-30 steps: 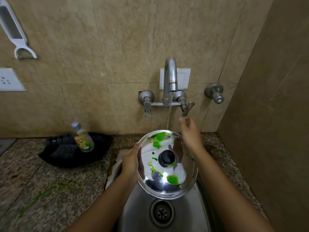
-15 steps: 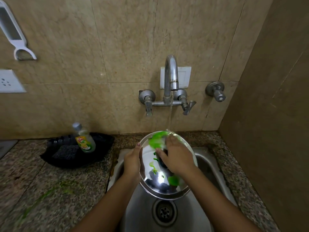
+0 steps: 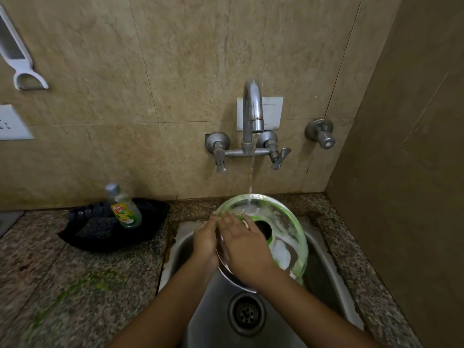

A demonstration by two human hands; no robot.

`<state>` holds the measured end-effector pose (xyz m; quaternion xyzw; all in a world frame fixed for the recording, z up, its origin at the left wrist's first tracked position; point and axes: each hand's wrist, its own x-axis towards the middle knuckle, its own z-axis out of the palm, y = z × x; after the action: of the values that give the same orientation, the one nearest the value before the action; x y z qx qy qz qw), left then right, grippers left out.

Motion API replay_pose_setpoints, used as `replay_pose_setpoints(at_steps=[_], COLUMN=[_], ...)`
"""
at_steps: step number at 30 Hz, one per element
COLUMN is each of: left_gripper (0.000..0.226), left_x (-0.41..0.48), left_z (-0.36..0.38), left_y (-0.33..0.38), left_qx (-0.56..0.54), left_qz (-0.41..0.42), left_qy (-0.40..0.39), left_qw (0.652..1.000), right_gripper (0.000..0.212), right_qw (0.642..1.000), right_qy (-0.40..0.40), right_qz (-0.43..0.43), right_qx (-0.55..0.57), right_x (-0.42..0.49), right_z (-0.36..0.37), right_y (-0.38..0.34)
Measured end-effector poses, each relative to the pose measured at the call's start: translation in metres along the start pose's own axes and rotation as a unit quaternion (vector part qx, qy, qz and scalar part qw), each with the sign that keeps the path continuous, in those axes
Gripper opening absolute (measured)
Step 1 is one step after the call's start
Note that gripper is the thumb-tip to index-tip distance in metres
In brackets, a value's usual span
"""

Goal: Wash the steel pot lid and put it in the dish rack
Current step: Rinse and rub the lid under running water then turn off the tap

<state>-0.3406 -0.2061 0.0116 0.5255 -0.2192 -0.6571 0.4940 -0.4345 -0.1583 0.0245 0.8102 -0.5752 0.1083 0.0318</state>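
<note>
The steel pot lid [image 3: 281, 222] is held tilted over the sink, smeared with green soap, its black knob [image 3: 263, 228] partly showing. Water from the tap [image 3: 252, 109] falls onto the lid's upper rim. My left hand [image 3: 204, 243] grips the lid's left edge. My right hand [image 3: 244, 247] lies flat on the lid's face, fingers spread toward the left rim, covering its lower left part. No dish rack is in view.
The steel sink [image 3: 324, 262] has a drain [image 3: 247, 313] below the lid. On the granite counter [image 3: 75, 285] to the left stands a black tray [image 3: 100, 227] with a green dish-soap bottle [image 3: 124, 207]. A brown wall closes the right side.
My right hand came down from near the tap handle onto the lid and rubbed across it. The green soap blobs are now spread over the lid's face and rim.
</note>
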Motion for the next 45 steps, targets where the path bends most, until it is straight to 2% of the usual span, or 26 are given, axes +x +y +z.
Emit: replay_pose_setpoints(at_steps=[3, 4, 8, 12, 14, 17, 18, 22, 23, 26, 29, 30, 33, 35, 37, 39, 41, 45], left_gripper=[0.04, 0.037, 0.027, 0.028, 0.025, 0.026, 0.027, 0.032, 0.036, 0.04, 0.036, 0.035, 0.034, 0.033, 0.034, 0.038, 0.036, 0.035], left_x=[0.007, 0.01, 0.022, 0.033, 0.019, 0.015, 0.014, 0.009, 0.006, 0.002, 0.014, 0.02, 0.018, 0.012, 0.008, 0.011, 0.007, 0.006], left_z=[-0.009, -0.013, -0.026, -0.026, -0.019, -0.015, -0.015, -0.01, -0.008, -0.008, -0.018, -0.022, -0.02, -0.012, -0.009, -0.014, -0.018, -0.02], left_y=[0.008, 0.009, 0.01, 0.006, 0.018, 0.024, 0.023, 0.003, -0.002, -0.005, 0.006, 0.008, 0.003, -0.007, -0.015, -0.013, 0.0, 0.003], left_qx=[-0.02, -0.024, -0.023, -0.057, -0.069, -0.071, -0.067, -0.034, -0.017, 0.007, -0.024, -0.029, -0.029, -0.011, 0.01, 0.032, 0.053, 0.073], left_qz=[-0.003, 0.012, 0.058, 0.047, 0.062, 0.078, 0.072, 0.05, 0.046, 0.035, 0.043, 0.042, 0.036, 0.026, 0.03, 0.034, 0.039, 0.059], left_qy=[0.05, 0.066, 0.081, 0.093, 0.116, 0.136, 0.138, 0.122, 0.106, 0.069, 0.078, 0.076, 0.075, 0.052, 0.031, 0.005, 0.005, 0.034], left_qw=[0.999, 0.997, 0.995, 0.993, 0.989, 0.985, 0.985, 0.991, 0.993, 0.997, 0.996, 0.996, 0.996, 0.998, 0.999, 0.999, 0.998, 0.995], right_gripper=[0.048, 0.048, 0.049, 0.044, 0.052, 0.064, 0.061, 0.051, 0.048, 0.046, 0.051, 0.053, 0.056, 0.062, 0.056, 0.047, 0.043, 0.039], right_qw=[0.987, 0.982, 0.992, 0.985, 0.983, 0.985, 0.987, 0.991, 0.99, 0.99, 0.987, 0.99, 0.993, 0.987, 0.98, 0.973, 0.961, 0.958], right_qy=[-0.047, -0.066, -0.005, 0.043, 0.062, 0.042, 0.039, 0.025, 0.026, 0.009, -0.023, -0.027, 0.002, 0.02, 0.017, -0.006, -0.018, 0.034], right_qz=[-0.146, -0.165, -0.084, -0.053, 0.023, 0.123, 0.111, -0.117, -0.134, -0.128, -0.147, -0.121, 0.027, 0.083, 0.068, 0.018, -0.014, 0.027], right_qx=[0.046, 0.07, 0.091, 0.157, 0.17, 0.117, 0.109, 0.056, 0.045, 0.061, 0.054, 0.062, 0.111, 0.134, 0.187, 0.229, 0.276, 0.283], right_x=[-0.037, -0.049, -0.056, -0.033, -0.024, -0.028, -0.033, -0.039, -0.034, -0.029, -0.051, -0.057, -0.054, -0.032, -0.007, 0.008, 0.013, 0.022], right_z=[0.008, 0.01, 0.011, 0.008, 0.008, 0.016, 0.019, 0.035, 0.038, 0.033, 0.029, 0.028, 0.028, 0.027, 0.026, 0.025, 0.023, 0.024], right_y=[0.02, 0.032, 0.078, 0.08, 0.082, 0.077, 0.067, 0.02, 0.015, 0.023, 0.058, 0.074, 0.106, 0.11, 0.11, 0.112, 0.118, 0.119])
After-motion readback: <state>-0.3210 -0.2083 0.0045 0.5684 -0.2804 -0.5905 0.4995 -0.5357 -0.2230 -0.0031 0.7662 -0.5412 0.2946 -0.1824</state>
